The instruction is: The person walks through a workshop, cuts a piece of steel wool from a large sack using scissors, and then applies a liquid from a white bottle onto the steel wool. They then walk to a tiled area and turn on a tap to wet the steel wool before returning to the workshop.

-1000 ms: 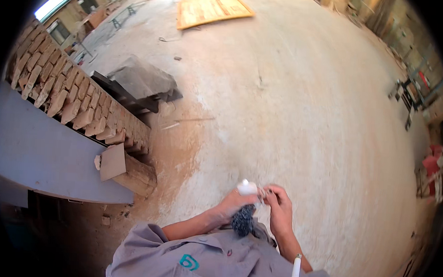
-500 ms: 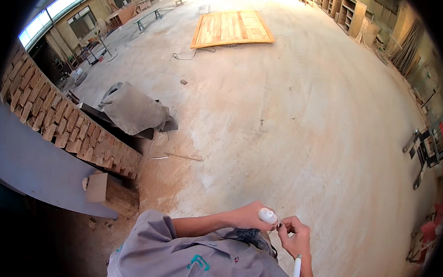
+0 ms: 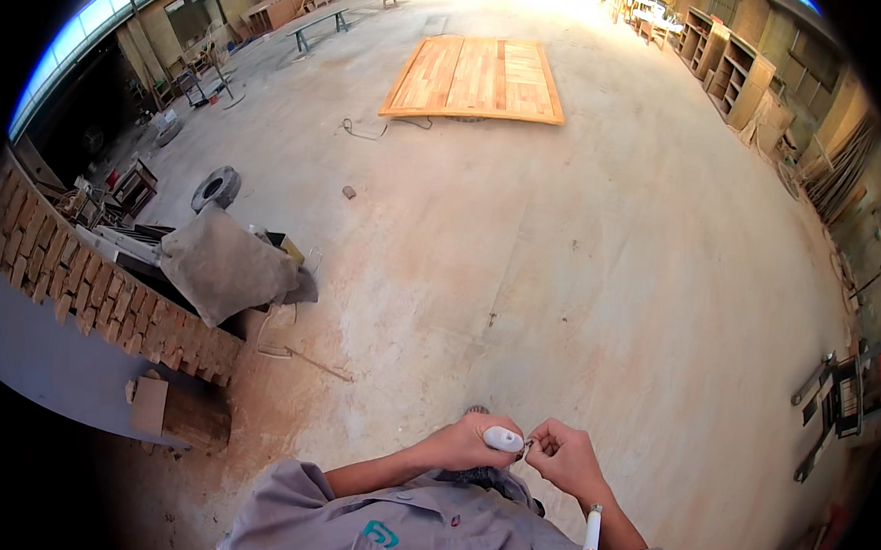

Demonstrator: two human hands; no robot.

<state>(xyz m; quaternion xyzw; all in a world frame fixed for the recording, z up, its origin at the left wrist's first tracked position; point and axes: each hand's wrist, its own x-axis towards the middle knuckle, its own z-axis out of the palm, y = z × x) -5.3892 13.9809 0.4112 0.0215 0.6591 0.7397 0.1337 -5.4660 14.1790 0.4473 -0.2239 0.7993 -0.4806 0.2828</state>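
The left hand point(image 3: 464, 442) is clenched around a small white oval object point(image 3: 503, 439) held at chest height, while the right hand point(image 3: 565, 457) pinches something tiny at its end; it looks light, hard and smooth, so best gripped around its middle.

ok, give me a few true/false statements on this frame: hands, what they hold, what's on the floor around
1. The left hand holds a small white object. True.
2. The right hand hangs at the person's side, far from the left. False: its fingertips meet the left hand at the white object's end.
3. A large wooden panel lies flat on the floor ahead. True.
4. The panel leans upright against the shelves. False: it lies flat, apart from the wooden shelves at upper right.
5. A grey cloth is draped over things at the left. True.
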